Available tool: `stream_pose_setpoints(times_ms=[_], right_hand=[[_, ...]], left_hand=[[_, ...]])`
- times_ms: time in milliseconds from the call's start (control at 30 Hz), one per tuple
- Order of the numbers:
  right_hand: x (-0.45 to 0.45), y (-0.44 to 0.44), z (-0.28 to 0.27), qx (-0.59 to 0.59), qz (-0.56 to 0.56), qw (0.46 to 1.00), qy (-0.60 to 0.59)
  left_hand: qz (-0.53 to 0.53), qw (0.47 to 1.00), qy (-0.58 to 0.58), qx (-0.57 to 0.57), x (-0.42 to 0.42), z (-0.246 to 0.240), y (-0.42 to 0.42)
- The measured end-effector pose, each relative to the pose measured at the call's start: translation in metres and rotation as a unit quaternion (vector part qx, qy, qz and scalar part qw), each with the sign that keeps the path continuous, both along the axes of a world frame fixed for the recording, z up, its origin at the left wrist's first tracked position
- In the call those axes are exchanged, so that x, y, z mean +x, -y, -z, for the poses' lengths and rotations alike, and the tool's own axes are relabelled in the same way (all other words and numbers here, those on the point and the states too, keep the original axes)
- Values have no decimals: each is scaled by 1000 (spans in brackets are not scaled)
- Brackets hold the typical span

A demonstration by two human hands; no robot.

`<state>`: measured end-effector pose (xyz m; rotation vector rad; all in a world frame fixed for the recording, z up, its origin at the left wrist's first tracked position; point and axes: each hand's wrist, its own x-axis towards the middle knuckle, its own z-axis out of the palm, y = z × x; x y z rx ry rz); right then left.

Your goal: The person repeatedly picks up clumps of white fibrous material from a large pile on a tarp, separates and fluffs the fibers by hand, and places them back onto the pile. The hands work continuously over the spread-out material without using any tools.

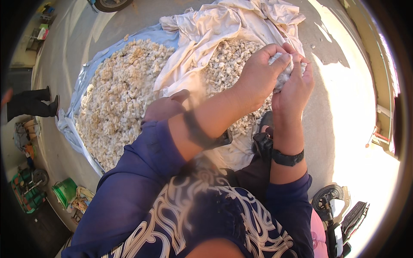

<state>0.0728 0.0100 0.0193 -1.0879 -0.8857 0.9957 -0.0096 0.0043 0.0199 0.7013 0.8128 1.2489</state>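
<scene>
Both of my hands meet at the upper right, above the edge of a heap of raw cotton. Between them is a tuft of whitish cotton fibre. My left hand pinches it from the left with the thumb on top, and my right hand grips its other side with the fingers curled. A crumpled pale cloth lies beside and partly under this heap. Left of the cloth, a larger heap of cotton rests on a light blue sheet.
A person in black trousers stands at the far left. A green bucket lies at the lower left. Part of a wheel shows at the top. Wheeled equipment stands at the lower right. My foot is beside the smaller heap.
</scene>
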Motion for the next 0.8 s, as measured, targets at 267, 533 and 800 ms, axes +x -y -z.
stream_pose_setpoints(times_ms=[267, 533, 800], right_hand=[[-2, 5, 0, 40, 10, 992, 118], [-12, 11, 3, 114, -55, 986, 109], [17, -9, -1, -4, -7, 997, -80]], left_hand=[[-5, 999, 46, -29, 3, 1, 1], [-14, 989, 141, -33, -1, 8, -2], [27, 997, -10, 74, 21, 7, 11]])
